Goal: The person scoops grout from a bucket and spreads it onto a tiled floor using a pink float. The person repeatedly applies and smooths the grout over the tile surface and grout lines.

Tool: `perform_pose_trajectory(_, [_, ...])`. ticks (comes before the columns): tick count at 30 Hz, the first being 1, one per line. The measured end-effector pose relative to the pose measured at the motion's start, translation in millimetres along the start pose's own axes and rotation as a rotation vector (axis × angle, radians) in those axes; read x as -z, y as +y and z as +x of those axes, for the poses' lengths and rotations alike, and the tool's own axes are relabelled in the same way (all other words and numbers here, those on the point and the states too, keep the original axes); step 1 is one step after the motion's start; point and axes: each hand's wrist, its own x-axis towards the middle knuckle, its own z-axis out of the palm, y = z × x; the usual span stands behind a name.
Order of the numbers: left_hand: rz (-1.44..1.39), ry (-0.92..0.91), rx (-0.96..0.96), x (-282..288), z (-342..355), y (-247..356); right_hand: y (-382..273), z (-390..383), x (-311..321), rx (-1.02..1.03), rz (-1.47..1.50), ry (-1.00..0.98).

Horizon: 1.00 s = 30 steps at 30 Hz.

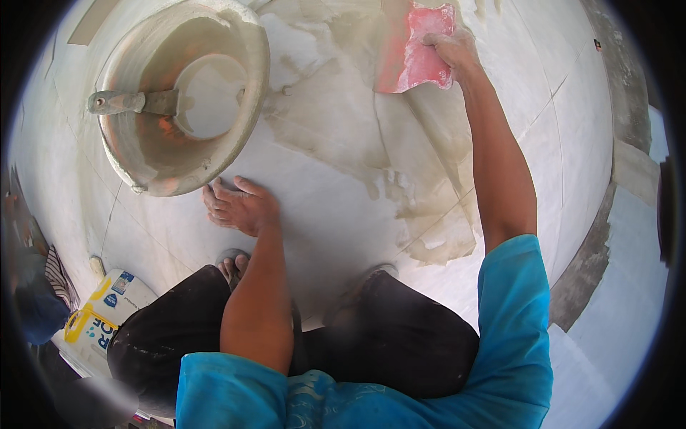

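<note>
My right hand (456, 51) grips a red plastic spreader (427, 44), coated with whitish paste, against the tiled floor (321, 229) at the upper right. Grey-beige grout (321, 118) is smeared over the tiles below and left of that spreader. My left hand (243, 206) is open with nothing in it, its fingers loosely extended beside the rim of a large bucket (251, 107). Dried paste crusts the bucket, and patches of orange show through its inside wall. A scraper (118, 102) rests over its left rim, handle outward and blade inside.
At the lower left stands a white tub (132, 293) with a yellow handle, next to dark and striped cloth (58, 275). Grey, uncovered strips (582, 282) run along the floor's right side. My bent knees and feet are close below the work area.
</note>
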Motion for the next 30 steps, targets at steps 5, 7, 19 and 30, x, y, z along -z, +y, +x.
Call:
perform_pose_trajectory(5, [-0.015, -0.044, -0.013, 3.1, 2.1, -1.9, -67.9, 2.6, -0.6, 0.064, -0.255, -0.169])
perform_pose_trajectory(7, [0.02, -0.051, -0.001, 2.8, 3.2, -4.4, -97.1, -6.2, -0.3, 0.461, -0.416, -0.079])
perform_pose_trajectory(19, [0.054, -0.047, 0.009, -0.1, -3.5, -2.7, -123.1, 83.3, -70.5, 1.123, -0.858, -0.298])
perform_pose_trajectory(30, [-0.05, -0.062, -0.048, -1.9, -4.2, 2.4, -31.1, -2.7, 22.6, 1.4, -1.029, -0.456])
